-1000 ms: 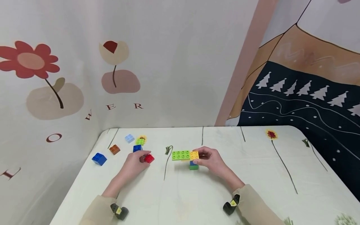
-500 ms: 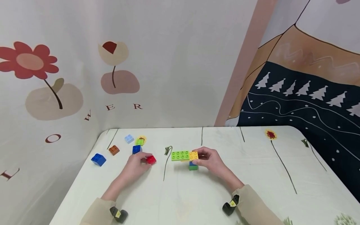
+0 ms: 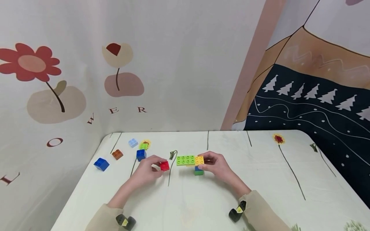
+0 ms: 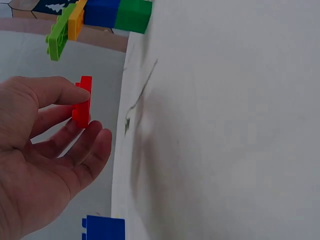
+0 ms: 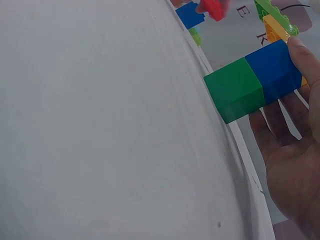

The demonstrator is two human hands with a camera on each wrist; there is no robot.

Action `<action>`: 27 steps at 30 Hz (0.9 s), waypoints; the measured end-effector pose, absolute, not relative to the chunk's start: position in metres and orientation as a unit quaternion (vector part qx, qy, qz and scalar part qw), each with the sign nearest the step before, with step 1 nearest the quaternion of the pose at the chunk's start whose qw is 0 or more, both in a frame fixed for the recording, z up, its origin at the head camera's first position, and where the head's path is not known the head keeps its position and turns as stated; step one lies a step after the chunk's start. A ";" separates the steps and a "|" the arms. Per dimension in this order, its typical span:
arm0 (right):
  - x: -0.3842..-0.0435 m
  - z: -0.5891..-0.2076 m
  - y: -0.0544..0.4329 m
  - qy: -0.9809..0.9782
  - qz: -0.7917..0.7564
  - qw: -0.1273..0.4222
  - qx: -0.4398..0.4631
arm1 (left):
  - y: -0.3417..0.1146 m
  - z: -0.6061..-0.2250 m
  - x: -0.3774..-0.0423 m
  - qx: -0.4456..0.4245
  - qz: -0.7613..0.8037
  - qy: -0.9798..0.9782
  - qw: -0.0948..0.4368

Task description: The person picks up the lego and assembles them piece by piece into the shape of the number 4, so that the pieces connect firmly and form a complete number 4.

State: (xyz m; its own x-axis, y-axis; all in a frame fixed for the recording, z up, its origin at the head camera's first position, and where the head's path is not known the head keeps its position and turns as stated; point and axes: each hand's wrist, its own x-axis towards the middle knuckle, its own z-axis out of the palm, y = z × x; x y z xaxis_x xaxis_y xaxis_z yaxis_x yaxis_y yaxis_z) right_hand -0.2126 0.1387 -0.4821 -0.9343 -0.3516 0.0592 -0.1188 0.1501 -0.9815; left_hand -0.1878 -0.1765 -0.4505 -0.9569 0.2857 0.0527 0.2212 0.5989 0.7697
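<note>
In the head view my left hand (image 3: 148, 171) pinches a small red toy brick (image 3: 164, 166) between thumb and fingertips, raised over the table. The left wrist view shows that red brick (image 4: 84, 102) as a thin piece on edge. To its right, my right hand (image 3: 216, 163) holds a built stack of toy bricks by its upper right end. A green brick (image 5: 235, 90) forms the stack's bottom, with a blue brick (image 5: 272, 67) joined above it. Yellow (image 3: 199, 160) follows on top, and a long lime brick (image 3: 185, 160) reaches left toward the red one.
Loose bricks lie on the left of the white-covered table (image 3: 185, 205): a blue brick (image 3: 101, 164), a brown one (image 3: 117, 154), a light blue one (image 3: 133, 142), another blue brick (image 3: 141, 155) and a lime one (image 3: 143, 146). A printed curtain (image 3: 179, 80) hangs along the back.
My left hand has moved right with the red brick, away from the loose blue brick and closer to the stack. The right hand and its stack have stayed nearly still.
</note>
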 end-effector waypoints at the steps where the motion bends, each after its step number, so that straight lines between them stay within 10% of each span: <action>1: -0.213 -0.483 0.139 0.752 -0.633 0.093 -0.157 | -0.174 -0.449 -0.187 0.143 0.427 0.892 0.040; 27: -0.212 -0.481 0.138 0.755 -0.632 0.093 -0.148 | -0.130 -0.439 -0.191 0.168 0.518 0.835 0.083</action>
State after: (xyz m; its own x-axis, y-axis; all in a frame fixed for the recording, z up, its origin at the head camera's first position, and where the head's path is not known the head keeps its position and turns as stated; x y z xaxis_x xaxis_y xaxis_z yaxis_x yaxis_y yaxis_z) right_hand -0.2118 0.1375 -0.4814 -0.9391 -0.3404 0.0469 -0.1057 0.1563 -0.9820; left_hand -0.1912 -0.1298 -0.4393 -0.9297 0.3666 0.0346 0.1938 0.4074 0.8924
